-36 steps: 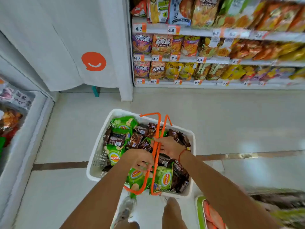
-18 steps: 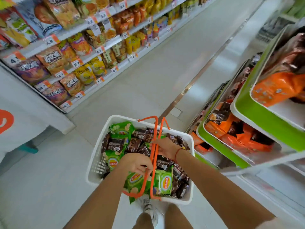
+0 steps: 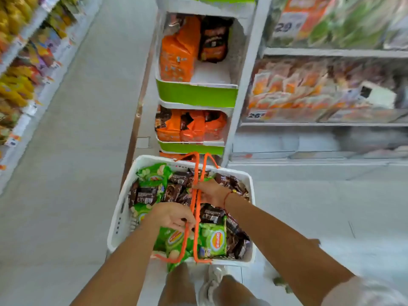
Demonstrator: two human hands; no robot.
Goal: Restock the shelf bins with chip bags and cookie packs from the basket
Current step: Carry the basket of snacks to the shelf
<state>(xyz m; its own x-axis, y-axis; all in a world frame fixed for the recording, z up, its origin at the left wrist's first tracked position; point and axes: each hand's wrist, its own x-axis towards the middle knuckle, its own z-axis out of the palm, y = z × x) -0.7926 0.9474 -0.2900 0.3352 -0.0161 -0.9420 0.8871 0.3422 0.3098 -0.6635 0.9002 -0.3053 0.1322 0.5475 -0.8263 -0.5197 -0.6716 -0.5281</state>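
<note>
Basket (image 3: 123, 219) hangs just in front of the bins (image 3: 196, 94) at 12 o'clock. Left hand (image 3: 171, 215) and right hand (image 3: 210, 191) are both clenched round the orange handles (image 3: 195, 217). Chip bags (image 3: 213, 239) look light, puffy and crushable; I'd pinch the top seam. Cookie packs (image 3: 146, 194) look firmer, so grab those mid-body.

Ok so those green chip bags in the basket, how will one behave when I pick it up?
Probably light for its size: the green chip bags look puffed with air. Likely crinkly and somewhat slippery, since the film looks glossy. Squeezing could crush the chips, so grip an edge. Both hands hold the basket's orange handles.
</note>
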